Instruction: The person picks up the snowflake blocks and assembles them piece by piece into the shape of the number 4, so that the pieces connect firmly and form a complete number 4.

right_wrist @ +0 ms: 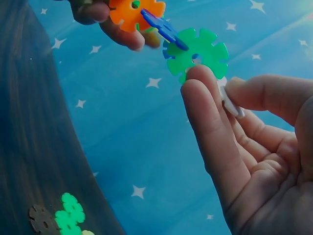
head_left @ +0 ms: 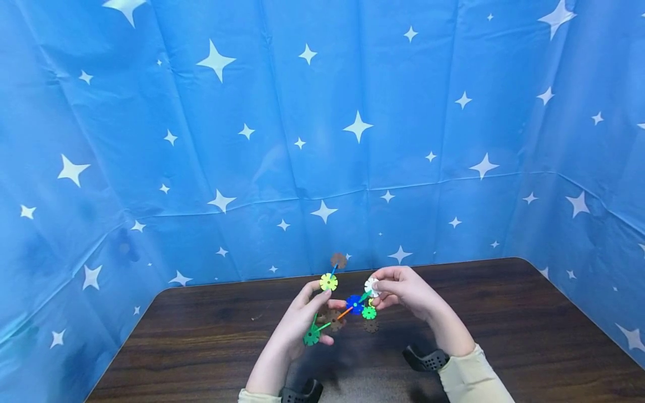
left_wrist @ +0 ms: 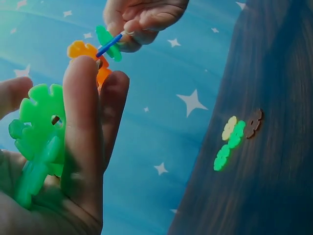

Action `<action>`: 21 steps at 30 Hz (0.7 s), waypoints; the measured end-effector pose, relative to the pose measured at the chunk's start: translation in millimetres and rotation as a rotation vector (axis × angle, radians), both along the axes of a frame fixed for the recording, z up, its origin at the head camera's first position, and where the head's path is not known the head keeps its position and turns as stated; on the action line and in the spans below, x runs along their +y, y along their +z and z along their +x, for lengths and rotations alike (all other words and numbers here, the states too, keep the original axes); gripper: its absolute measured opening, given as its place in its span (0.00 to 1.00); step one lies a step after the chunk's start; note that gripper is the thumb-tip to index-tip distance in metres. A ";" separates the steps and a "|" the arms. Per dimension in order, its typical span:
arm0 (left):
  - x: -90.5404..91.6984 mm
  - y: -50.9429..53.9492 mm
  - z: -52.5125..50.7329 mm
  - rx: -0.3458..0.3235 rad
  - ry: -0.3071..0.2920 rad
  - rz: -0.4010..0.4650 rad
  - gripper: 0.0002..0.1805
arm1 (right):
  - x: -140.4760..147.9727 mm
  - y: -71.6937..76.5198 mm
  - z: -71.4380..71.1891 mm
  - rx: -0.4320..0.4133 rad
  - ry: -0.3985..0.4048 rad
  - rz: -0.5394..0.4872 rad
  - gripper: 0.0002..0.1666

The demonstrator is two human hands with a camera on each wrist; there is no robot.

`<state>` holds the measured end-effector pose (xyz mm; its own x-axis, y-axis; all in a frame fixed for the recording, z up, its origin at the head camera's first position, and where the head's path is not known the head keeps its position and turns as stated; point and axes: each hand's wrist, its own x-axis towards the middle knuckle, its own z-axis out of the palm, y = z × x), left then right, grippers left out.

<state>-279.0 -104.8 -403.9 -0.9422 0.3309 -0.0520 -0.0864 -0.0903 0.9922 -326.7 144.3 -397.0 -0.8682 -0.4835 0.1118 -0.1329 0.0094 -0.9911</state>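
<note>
Between the two hands hangs a chain of notched plastic snowflake discs. My left hand (head_left: pixel 300 314) holds its left part, thumb against a yellow disc (head_left: pixel 328 281); a brown disc (head_left: pixel 339 261) sticks up beyond that. A green disc (left_wrist: pixel 43 115) lies inside the left hand's grasp in the left wrist view. From there the chain runs through an orange disc (right_wrist: pixel 134 12) and a blue disc (head_left: pixel 354 305) to another green disc (right_wrist: pixel 208 51). Thumb and fingers of my right hand (head_left: pixel 405 290) pinch a white disc (head_left: pixel 371 287) at that green disc, partly hidden by the fingertips.
On the dark wooden table (head_left: pixel 201 336) lie loose-looking discs: a yellow disc (left_wrist: pixel 229 128), green discs (left_wrist: pixel 236 134) and a brown disc (left_wrist: pixel 254 123), close together. A blue curtain with white stars (head_left: pixel 322 140) stands behind and at both sides. Black straps (head_left: pixel 425 358) circle the wrists.
</note>
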 end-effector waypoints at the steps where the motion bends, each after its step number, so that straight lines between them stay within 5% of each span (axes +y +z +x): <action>1: -0.9 -1.0 -0.6 -0.006 0.003 0.008 0.28 | -0.4 -1.3 -0.5 -0.002 -0.001 -0.006 0.16; 14: -6.4 -9.4 -7.3 -0.046 0.055 0.068 0.38 | -3.1 -10.6 -6.9 -0.100 -0.095 -0.122 0.15; 21: -10.0 -14.5 -9.8 -0.056 0.052 0.241 0.42 | -6.0 -8.9 -6.8 -0.192 -0.185 -0.255 0.16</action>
<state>-288.8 -114.8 -418.4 -0.9562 0.2913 -0.0304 -0.1301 -0.3294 0.9352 -333.5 138.2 -405.9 -0.9551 -0.2940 0.0352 0.0365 -0.2349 -0.9713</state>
